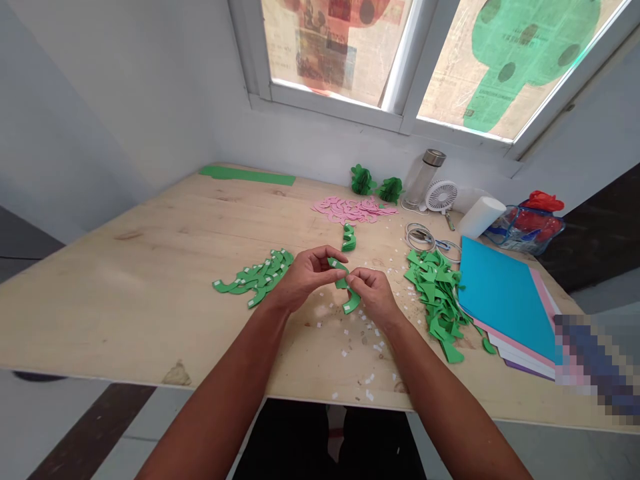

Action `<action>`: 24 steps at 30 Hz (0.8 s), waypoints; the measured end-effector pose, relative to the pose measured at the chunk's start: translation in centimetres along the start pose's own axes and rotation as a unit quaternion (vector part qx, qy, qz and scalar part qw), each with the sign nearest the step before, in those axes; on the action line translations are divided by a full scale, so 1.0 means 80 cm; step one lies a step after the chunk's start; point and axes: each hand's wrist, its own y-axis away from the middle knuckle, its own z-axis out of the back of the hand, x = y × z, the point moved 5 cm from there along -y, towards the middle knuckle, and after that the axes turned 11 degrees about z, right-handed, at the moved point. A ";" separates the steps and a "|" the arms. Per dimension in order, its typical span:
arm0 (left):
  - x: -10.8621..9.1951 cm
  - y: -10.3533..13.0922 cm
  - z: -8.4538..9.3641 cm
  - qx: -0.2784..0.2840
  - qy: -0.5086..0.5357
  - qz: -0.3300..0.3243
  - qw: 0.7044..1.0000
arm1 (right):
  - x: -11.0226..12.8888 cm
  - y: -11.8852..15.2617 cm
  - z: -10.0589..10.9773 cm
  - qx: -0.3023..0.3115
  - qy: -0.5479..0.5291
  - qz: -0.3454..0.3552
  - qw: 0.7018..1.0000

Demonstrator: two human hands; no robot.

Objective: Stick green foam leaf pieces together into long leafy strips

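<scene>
On the pale wooden bench (125,287), a heap of curved green paper pieces with small white patches (263,275) lies just beside the left hand (310,277). That hand is partly curled, its thumb and fingertips pinching the upper end of a curved green paper piece with white patches (345,283). The piece is between the two hands, above the bench near its front edge. The right hand (371,290) grasps the middle of the same piece between thumb and index finger, its other fingers folded in; the piece's lower end hangs free. Beyond the hands stands a small stack of wavy green paper pieces (349,238), with a pile of pink paper cutouts (350,209) behind it. Tiny white paper scraps (367,327) are scattered below and beside the right hand. Farther right lie a pile of jagged green paper offcuts (437,293) and a blue sheet (505,293) on top of other coloured sheets.
</scene>
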 end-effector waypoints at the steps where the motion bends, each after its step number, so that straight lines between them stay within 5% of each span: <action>1: -0.001 0.000 0.000 -0.008 -0.011 -0.004 1.000 | -0.001 0.000 0.000 -0.001 0.008 0.001 1.000; 7: 0.000 -0.003 0.005 -0.046 -0.046 -0.013 0.998 | -0.006 0.000 -0.001 -0.005 0.017 -0.008 1.000; 24: 0.001 -0.002 0.005 -0.027 -0.020 -0.016 0.999 | 0.001 0.000 0.000 -0.017 0.015 -0.006 1.000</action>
